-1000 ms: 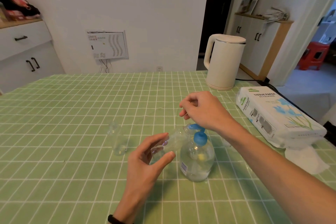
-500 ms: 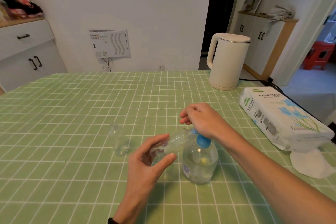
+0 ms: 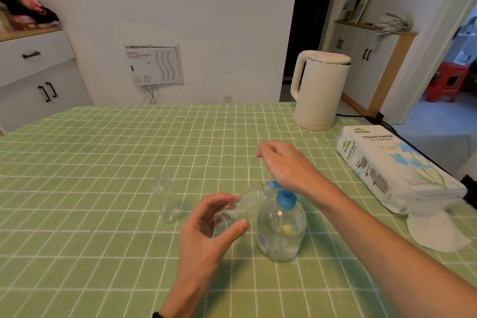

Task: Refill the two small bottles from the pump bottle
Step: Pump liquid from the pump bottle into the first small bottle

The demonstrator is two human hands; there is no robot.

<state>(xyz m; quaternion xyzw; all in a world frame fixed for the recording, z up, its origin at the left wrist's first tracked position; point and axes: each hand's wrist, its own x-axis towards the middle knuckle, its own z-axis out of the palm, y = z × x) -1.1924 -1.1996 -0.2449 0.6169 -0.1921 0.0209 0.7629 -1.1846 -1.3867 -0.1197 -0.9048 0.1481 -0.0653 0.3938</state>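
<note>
A clear pump bottle [image 3: 281,235] with a blue pump head [image 3: 285,199] stands on the green checked tablecloth, partly filled with clear liquid. My left hand [image 3: 206,235] holds a small clear bottle [image 3: 245,208] tilted on its side, with its mouth at the blue nozzle. My right hand [image 3: 286,165] lies over the pump head with the heel of the palm on it. Its fingers are curled together and nothing shows in them. The second small clear bottle [image 3: 166,200] stands upright and uncapped to the left, apart from both hands.
A cream electric kettle [image 3: 318,90] stands at the back right with its cord running off the table. A pack of tissue paper [image 3: 392,170] lies along the right edge, and a loose white tissue [image 3: 436,233] lies in front of it.
My right hand pushed the pump head down half a second ago and has now risen again. My left hand keeps the small bottle at the nozzle.
</note>
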